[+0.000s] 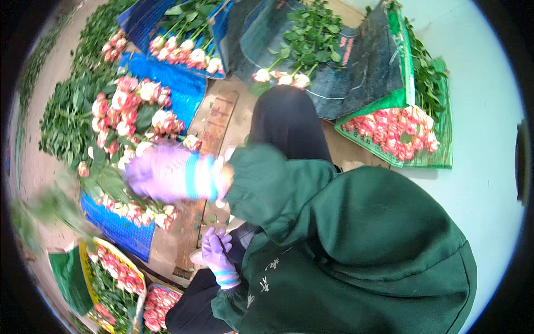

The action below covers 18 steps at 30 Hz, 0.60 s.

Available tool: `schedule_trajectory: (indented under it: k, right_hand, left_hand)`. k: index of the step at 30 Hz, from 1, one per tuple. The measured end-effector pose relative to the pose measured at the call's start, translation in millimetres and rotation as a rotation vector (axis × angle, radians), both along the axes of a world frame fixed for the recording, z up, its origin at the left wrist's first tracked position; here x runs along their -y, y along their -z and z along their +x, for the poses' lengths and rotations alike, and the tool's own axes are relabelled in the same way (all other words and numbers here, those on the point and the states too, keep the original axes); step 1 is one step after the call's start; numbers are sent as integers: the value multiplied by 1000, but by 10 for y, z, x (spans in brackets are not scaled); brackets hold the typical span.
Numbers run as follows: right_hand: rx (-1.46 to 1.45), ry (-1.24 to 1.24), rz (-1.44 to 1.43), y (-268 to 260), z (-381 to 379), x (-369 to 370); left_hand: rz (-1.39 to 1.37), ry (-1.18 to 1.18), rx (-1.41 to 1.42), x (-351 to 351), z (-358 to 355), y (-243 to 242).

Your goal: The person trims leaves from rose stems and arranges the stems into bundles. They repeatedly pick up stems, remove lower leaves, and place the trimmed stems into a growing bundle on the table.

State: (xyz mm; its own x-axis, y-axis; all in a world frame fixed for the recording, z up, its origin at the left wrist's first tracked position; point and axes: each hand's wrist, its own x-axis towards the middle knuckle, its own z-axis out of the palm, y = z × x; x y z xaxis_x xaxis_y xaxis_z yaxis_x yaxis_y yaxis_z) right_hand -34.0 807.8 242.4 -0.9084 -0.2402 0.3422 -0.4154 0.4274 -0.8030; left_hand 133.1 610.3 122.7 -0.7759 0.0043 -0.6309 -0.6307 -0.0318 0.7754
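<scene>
My right hand (pixel 167 173), in a purple glove with pale blue cuff bands, is blurred over a pile of pink and white roses (pixel 125 104). Whether its fingers hold a stem cannot be told. A blurred leafy stem (pixel 58 208) shows at the far left. Beneath the pile lies a blue woven sheet (pixel 125 234), with a row of rose heads (pixel 137 213) along it. My left hand (pixel 217 252), in a matching glove, rests near my lap, fingers loosely bent and apart, with nothing seen in it.
A blue wrap (pixel 217 46), a dark wrap (pixel 358 67) and a green wrap (pixel 444 137) of roses stand along the top and right. At lower left are a yellow-edged wrap (pixel 139 271) and another bunch (pixel 158 304). Wooden boards (pixel 219 117) lie between my knees, beside scattered leaves.
</scene>
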Motion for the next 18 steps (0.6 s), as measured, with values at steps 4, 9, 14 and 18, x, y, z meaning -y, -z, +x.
schedule_trajectory:
  k: [4, 9, 14, 18]
  right_hand:
    - [-598, 602, 155, -872, 52, -1705]
    - [-204, 1056, -587, -646, 493, -3219]
    - [223, 1442, -728, 736, 802, -4090]
    - [723, 1375, 131, 1636, 995, -4198]
  left_hand:
    - [6, 100, 36, -19, -25, 50]
    - [-24, 88, 71, -19, -22, 82]
    - [26, 70, 77, -32, -12, 59]
    - [-5, 49, 66, -35, -18, 92]
